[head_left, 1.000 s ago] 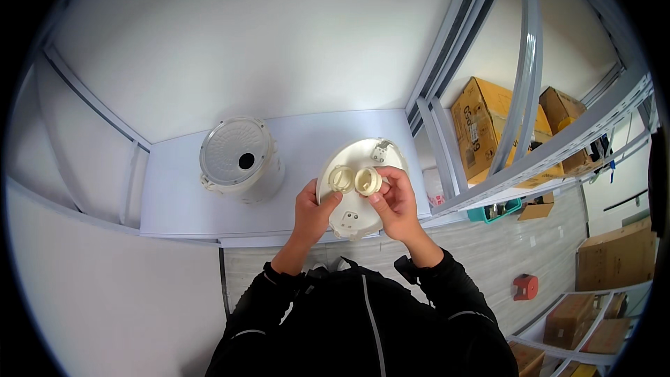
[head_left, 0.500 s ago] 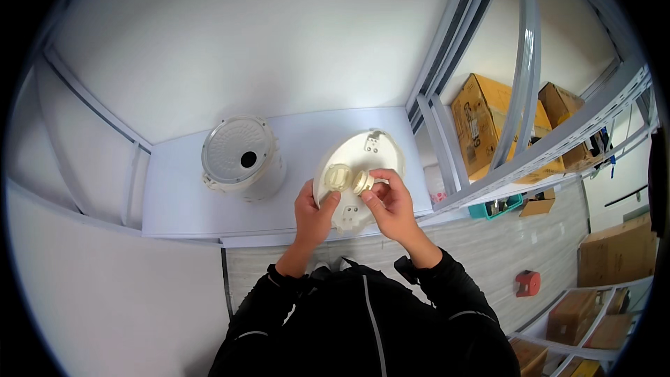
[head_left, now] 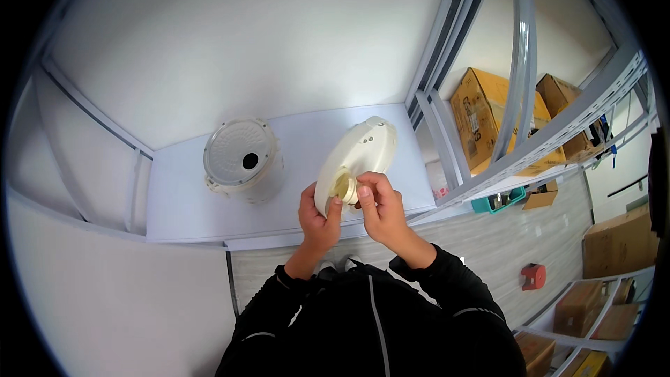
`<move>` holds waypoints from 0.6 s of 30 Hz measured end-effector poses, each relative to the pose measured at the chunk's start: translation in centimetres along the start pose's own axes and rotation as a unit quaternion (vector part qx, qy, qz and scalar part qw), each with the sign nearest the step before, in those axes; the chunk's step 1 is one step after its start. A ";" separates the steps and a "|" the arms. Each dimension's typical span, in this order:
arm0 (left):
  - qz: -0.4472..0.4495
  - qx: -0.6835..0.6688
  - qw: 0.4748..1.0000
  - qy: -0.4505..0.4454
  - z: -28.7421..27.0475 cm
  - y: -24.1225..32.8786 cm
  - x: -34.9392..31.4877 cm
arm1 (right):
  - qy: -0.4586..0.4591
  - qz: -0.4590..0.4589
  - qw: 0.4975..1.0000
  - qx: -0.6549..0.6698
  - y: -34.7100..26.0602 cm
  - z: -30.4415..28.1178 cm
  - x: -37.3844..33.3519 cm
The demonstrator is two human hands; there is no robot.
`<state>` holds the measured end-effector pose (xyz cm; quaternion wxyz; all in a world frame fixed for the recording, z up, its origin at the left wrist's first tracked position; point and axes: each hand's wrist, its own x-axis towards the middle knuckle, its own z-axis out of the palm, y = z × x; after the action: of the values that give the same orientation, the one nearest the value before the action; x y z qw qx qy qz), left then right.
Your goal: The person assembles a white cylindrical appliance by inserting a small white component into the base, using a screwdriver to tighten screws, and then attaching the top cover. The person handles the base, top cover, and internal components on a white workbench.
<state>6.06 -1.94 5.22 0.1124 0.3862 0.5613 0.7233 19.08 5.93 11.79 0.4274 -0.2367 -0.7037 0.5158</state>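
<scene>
My left hand (head_left: 318,220) grips the near left edge of a white oval lid (head_left: 373,152), its thumb pressing near a round recess. The lid is tilted above the shelf. My right hand (head_left: 384,211) pinches a small cream round cap (head_left: 347,187) between thumb and fingers. That cap is up against the lid's recess; whether it is seated cannot be told, as my fingers cover part of it. To the left stands a white round appliance body (head_left: 241,150), like a rice cooker's, with a ribbed top plate and a dark round hole.
The white shelf top (head_left: 181,202) ends at a wall behind and a grey metal frame (head_left: 447,139) on the right. Beyond the frame are yellow cardboard boxes (head_left: 481,108) and a teal bin (head_left: 499,200). A red stool (head_left: 533,276) stands on the floor.
The lid has tipped up more steeply. My right hand has brought the cap leftward and closer, from beside the recess to against it. My left hand keeps its hold.
</scene>
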 end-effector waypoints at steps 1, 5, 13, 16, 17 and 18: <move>0.003 0.006 1.000 -0.004 0.1 0.1 0.0 | 0.013 -0.004 0.999 -0.030 -0.3 0.2 0.0; 0.007 0.028 0.999 -0.019 0.2 0.8 0.1 | 0.034 -0.029 0.993 -0.109 -1.0 0.4 0.3; -0.033 0.020 0.999 -0.035 -0.3 1.2 0.7 | -0.013 -0.079 0.991 -0.104 -1.7 0.5 0.5; -0.042 0.012 0.998 -0.040 -0.5 1.0 0.7 | -0.018 -0.017 0.993 -0.111 -1.3 0.7 0.2; -0.047 0.001 0.998 -0.043 -0.5 1.1 0.7 | -0.009 -0.044 0.990 -0.136 -1.4 0.7 0.3; -0.052 -0.009 0.998 -0.046 -0.5 1.1 0.7 | -0.001 -0.070 0.985 -0.161 -1.7 0.7 0.4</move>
<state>5.55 -2.30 6.51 0.1793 0.3879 0.5686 0.7029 18.47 5.25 13.39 0.4186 -0.2520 -0.7925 0.3650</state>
